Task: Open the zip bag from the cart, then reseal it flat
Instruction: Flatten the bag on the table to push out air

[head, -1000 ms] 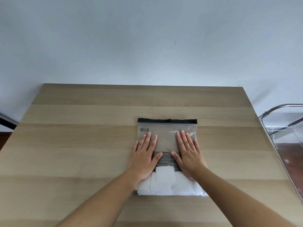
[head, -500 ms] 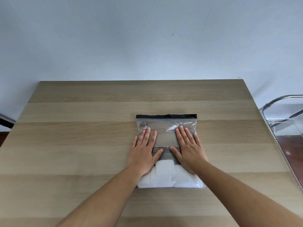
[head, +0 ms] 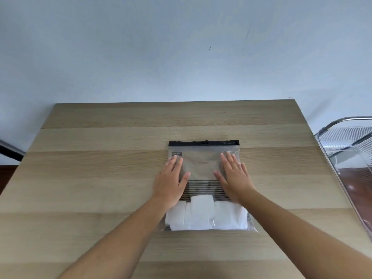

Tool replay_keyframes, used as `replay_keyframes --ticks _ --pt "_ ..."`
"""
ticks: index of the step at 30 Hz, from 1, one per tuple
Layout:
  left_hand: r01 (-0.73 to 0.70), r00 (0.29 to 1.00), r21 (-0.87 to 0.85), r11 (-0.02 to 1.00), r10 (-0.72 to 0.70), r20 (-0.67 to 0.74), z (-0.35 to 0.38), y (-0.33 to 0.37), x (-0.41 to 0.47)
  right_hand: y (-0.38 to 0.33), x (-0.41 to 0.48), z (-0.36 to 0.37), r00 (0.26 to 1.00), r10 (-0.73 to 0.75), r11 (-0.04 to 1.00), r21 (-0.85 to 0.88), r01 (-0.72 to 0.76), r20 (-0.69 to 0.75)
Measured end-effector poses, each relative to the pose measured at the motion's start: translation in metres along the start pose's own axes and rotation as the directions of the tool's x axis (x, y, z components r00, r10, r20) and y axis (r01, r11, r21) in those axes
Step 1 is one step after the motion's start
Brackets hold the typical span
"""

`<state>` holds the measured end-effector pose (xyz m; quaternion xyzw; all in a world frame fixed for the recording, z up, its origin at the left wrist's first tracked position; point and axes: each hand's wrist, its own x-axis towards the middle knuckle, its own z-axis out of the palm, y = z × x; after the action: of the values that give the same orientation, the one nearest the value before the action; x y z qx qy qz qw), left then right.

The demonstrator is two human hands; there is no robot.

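Observation:
A clear zip bag (head: 202, 167) with a black zip strip (head: 203, 143) along its far edge lies flat on the wooden table (head: 100, 178). Black stripes cross its middle, and white foam-like pieces (head: 207, 216) fill its near end. My left hand (head: 171, 181) rests palm down on the bag's left side, fingers spread. On the right side my right hand (head: 233, 176) lies flat in the same way. Both hands press on the bag without gripping it.
A clear plastic cart (head: 350, 158) with a metal rail stands just off the table's right edge. A pale wall rises behind the table. A dark bar (head: 10, 151) shows at the far left.
Both hands have slid apart toward the bag's sides and a little farther up toward the zip strip, still flat on the bag. The bag lies smoother in the middle.

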<state>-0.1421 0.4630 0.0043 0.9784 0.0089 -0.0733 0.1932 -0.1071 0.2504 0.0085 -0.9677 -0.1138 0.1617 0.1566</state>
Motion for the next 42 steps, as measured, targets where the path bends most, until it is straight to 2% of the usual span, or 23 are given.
replay_keyframes --ticks 2,4,7,10,17,23,29,35,37,39,40,42 --pt "0.013 0.997 -0.025 1.0 -0.015 -0.082 -0.005 0.005 -0.011 -0.012 -0.009 -0.006 0.992 0.035 0.988 0.152 -0.016 -0.123" --pt "-0.018 0.994 -0.029 0.999 0.015 -0.112 -0.001 0.015 -0.028 -0.026 -0.025 0.0 0.986 0.002 0.984 0.177 0.028 -0.167" --pt "-0.06 0.997 -0.029 0.998 0.059 -0.049 0.016 0.028 -0.049 -0.041 -0.044 0.025 0.991 -0.09 0.993 0.071 0.098 -0.104" --pt "-0.045 0.998 0.041 0.998 0.043 0.034 0.033 0.027 -0.059 -0.039 -0.049 0.048 0.994 -0.107 0.994 -0.011 0.107 -0.027" --pt "-0.046 0.999 0.162 0.986 0.043 0.022 0.044 0.025 -0.06 -0.034 -0.045 0.06 0.996 -0.088 0.991 -0.103 0.09 0.018" --pt "-0.049 0.999 0.143 0.988 0.05 0.003 0.043 0.021 -0.062 -0.024 -0.049 0.056 0.995 -0.099 0.985 -0.138 0.1 0.008" --pt "0.005 1.0 0.087 0.996 -0.005 -0.002 0.042 -0.003 -0.066 0.017 -0.058 0.047 0.999 -0.049 0.984 -0.171 0.044 -0.022" --pt "0.052 0.998 0.153 0.987 -0.048 -0.028 0.034 -0.037 -0.07 0.06 -0.067 0.033 0.997 0.027 0.976 -0.213 -0.042 -0.071" --pt "0.052 0.998 0.164 0.985 -0.046 -0.038 0.024 -0.05 -0.068 0.069 -0.067 0.025 0.991 0.101 0.985 -0.133 -0.112 -0.085" --pt "0.09 0.994 0.135 0.987 -0.081 -0.077 0.014 -0.054 -0.061 0.067 -0.061 0.015 0.968 0.208 0.978 0.039 -0.204 -0.141" --pt "0.105 0.989 0.111 0.988 -0.093 -0.112 0.009 -0.051 -0.055 0.062 -0.055 0.01 0.956 0.233 0.971 0.097 -0.219 -0.176" --pt "0.083 0.981 0.064 0.994 -0.07 -0.18 0.005 -0.032 -0.038 0.04 -0.038 0.004 0.952 0.198 0.978 0.106 -0.178 -0.234"
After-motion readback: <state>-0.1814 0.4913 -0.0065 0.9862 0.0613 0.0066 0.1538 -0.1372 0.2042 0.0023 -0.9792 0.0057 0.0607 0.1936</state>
